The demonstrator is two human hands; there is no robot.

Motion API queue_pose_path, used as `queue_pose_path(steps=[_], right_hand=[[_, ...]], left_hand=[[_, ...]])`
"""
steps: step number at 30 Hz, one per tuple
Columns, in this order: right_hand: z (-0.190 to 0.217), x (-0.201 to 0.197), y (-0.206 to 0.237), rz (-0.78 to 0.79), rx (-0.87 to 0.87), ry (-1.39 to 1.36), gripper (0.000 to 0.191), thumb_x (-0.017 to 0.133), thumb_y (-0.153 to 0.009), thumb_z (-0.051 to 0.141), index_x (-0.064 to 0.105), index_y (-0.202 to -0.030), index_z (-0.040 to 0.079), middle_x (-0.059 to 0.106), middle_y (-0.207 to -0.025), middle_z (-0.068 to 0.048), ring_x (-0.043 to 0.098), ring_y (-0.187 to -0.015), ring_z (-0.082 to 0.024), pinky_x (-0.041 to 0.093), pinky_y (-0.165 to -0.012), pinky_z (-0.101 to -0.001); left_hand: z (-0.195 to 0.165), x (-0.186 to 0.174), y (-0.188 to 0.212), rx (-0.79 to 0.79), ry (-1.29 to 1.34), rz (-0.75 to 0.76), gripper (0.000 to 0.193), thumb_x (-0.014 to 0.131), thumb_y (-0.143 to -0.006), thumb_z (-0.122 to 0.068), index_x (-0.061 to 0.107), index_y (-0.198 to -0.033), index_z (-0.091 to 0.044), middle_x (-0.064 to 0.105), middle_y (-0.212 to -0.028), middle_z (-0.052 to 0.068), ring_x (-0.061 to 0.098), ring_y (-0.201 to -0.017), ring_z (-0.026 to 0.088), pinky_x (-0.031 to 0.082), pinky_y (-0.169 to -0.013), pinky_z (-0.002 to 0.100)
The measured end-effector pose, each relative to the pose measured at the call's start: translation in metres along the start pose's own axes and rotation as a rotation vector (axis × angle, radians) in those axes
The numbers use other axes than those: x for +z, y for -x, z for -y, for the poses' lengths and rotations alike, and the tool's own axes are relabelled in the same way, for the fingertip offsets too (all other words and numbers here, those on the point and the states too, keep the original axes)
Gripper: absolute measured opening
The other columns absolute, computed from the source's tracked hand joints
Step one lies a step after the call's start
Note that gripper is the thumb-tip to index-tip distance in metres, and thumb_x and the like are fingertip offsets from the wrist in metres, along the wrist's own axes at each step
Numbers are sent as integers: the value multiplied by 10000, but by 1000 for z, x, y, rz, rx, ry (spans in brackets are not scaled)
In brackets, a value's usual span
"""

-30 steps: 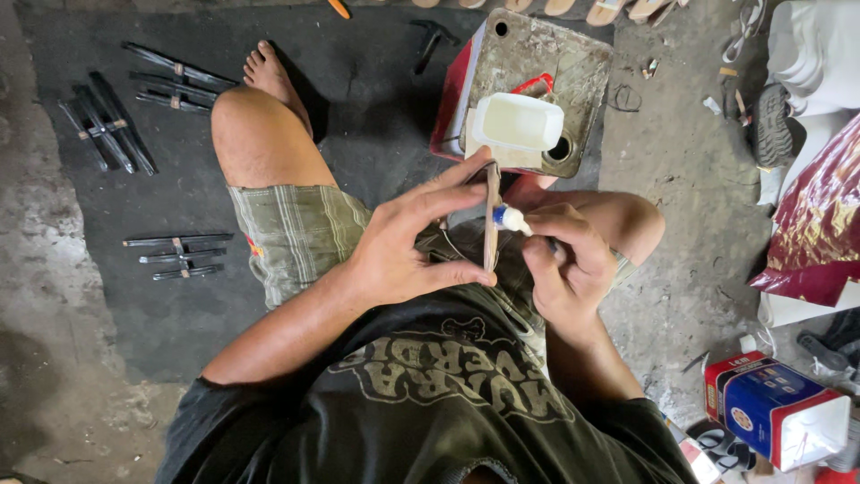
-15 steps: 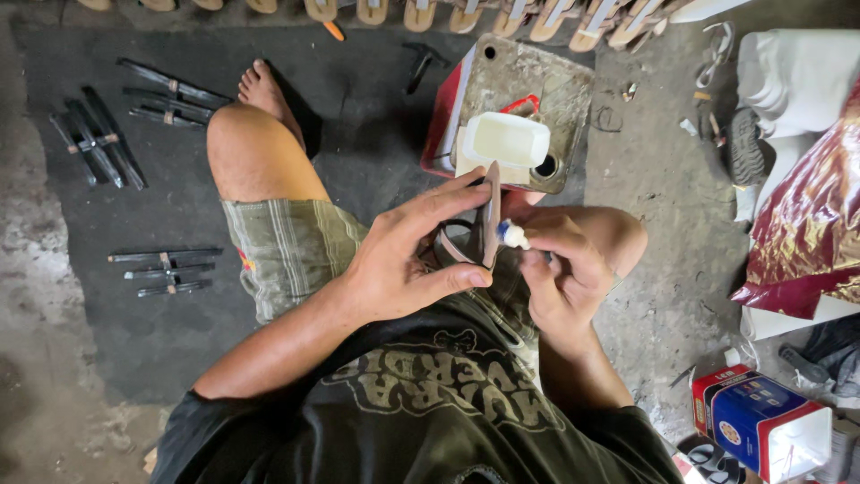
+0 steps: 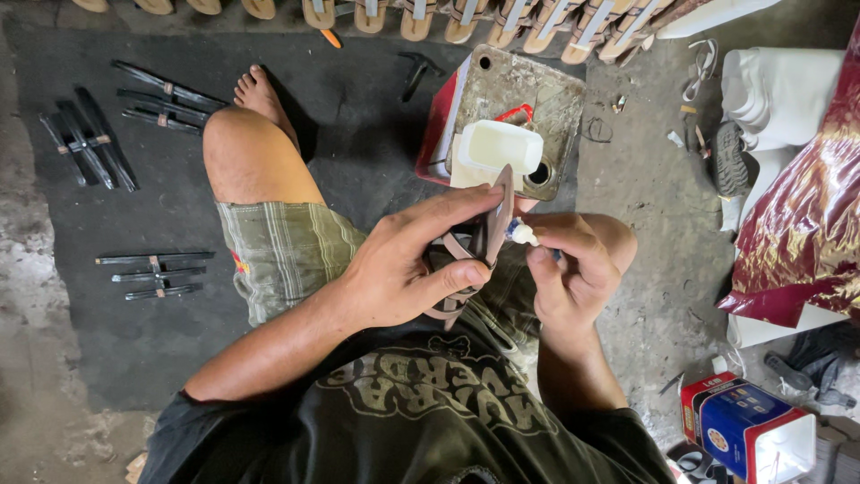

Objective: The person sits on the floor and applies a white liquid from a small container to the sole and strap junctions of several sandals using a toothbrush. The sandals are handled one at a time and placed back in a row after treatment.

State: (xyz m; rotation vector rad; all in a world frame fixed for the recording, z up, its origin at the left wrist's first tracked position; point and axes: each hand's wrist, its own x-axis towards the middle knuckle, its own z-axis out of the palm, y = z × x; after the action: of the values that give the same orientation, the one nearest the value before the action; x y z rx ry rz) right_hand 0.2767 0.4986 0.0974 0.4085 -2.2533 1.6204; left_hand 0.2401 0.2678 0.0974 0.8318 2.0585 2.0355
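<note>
Floor: dark mat (image 3: 358, 134), three bundles of black straps (image 3: 154, 273) at its left edge.
Left hand (image 3: 403, 269): fingers clamped round one brown sandal strap (image 3: 497, 224), over the lap.
Right hand (image 3: 569, 269): pinching one small glue tube (image 3: 521, 235), nozzle touching the strap.
Tin: one battered can (image 3: 528, 85), one white tub (image 3: 497, 148) on it.
Change: grips unchanged; the view sits lower.

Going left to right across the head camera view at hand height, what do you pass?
Bundled black straps on the dark mat → left hand → brown leather strap piece it holds upright → small white-tipped glue tube → right hand gripping that tube → crumpled dark red foil bag.
</note>
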Motion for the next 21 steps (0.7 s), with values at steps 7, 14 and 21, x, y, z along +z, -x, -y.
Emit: queue_pose_path(steps=[7,14,21], right_hand=[[6,0,-25,-15,-49,149,159,690,-1047,186,648,-1079,36,720,-940,-109,638,-671,-145,457,-615,-265],[7,-4,-33,36,-115,206,111,709,-1005,146,648,-1032,58,715,-912,-112,642,-668,-166,448,-621,-263],[8,-10,-35,89,-149,181,88,737,-975,93,660,-1012,71,750,-951,-112,725,-797,-188,517,-658,-259]], left_hand=[[-11,-6,-9,-21,-75,51,630,482,-1111,-499,437,-1572,-72,564,-1578,156,597,-1444,339,517,-1160,397],[-24,-8,-20,-54,-41,26,606,389,-1163,-515,403,-1603,-97,580,-1569,147,628,-1418,349,534,-1151,406],[-31,-7,-29,-210,97,26,608,366,-1120,-505,369,-1600,-132,731,-1381,75,770,-1178,260,602,-993,340]])
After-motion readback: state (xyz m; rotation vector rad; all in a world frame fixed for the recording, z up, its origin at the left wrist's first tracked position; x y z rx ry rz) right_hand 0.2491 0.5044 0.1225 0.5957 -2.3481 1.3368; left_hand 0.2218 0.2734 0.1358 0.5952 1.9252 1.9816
